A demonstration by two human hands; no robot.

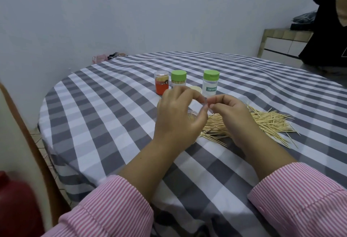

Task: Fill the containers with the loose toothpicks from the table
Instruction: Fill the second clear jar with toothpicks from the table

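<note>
Loose toothpicks lie in a wide pile on the checked tablecloth, right of the middle. My left hand is curled around a small clear container with toothpicks inside, mostly hidden behind the fingers. My right hand sits just over the pile with its fingertips pinched against the container's clear edge; whether they hold anything is hidden. Behind the hands stand a red-labelled clear jar, a green-lidded jar full of toothpicks, and a green-lidded white jar marked TOOTHPICK.
A pale round lid lies between the two green-lidded jars. The round table drops off at the left and near edges. A wooden chair back stands at left. A person in black is at the far right by a tiled counter.
</note>
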